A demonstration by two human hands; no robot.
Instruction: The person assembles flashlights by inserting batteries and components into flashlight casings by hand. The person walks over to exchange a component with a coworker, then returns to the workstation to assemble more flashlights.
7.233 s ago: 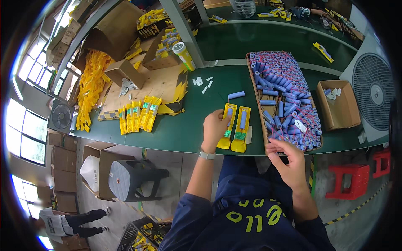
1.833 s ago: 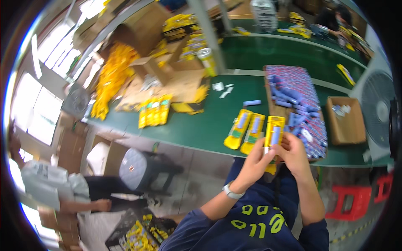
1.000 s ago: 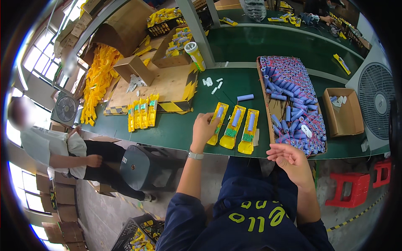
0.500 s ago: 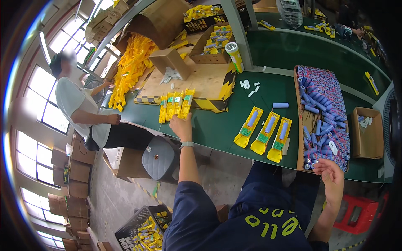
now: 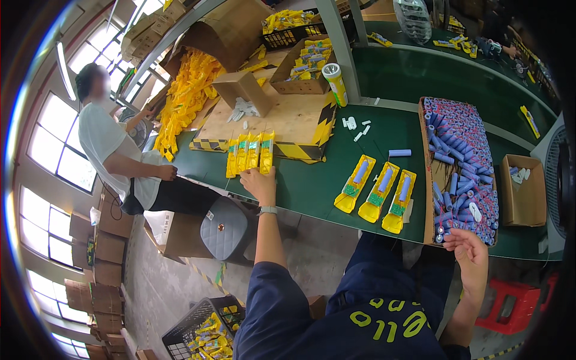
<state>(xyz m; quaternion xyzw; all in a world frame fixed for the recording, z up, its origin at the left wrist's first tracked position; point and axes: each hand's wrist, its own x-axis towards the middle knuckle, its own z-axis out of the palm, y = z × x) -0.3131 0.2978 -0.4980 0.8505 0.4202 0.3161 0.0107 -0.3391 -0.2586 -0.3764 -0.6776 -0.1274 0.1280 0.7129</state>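
Note:
My left hand (image 5: 259,185) is at the near ends of a row of yellow flashlight shells (image 5: 252,153) with green circuit boards. Its thumb and fingers are apart, fingertips touching the shell ends. My right hand (image 5: 469,251), fingers loosely bent and apart, hovers at the near corner of a cardboard box (image 5: 429,198) full of purple-blue battery cells (image 5: 465,144); nothing shows in it. Between the hands lie three more yellow shells (image 5: 378,193), each with a cell and a green board. One loose battery cell (image 5: 400,153) lies beyond them.
A yellow flashlight (image 5: 335,84) stands by the metal post. Small white parts (image 5: 358,128) lie nearby. A wooden board (image 5: 282,117) with striped edges carries boxes and a heap of yellow pieces (image 5: 189,90). A small carton (image 5: 523,189) stands right. A co-worker (image 5: 120,144) stands left beside a grey stool (image 5: 225,231).
My left hand has shifted slightly, now lower against the shell ends, and the row sits closer together. My right hand has barely moved. The co-worker's head and upper body have shifted.

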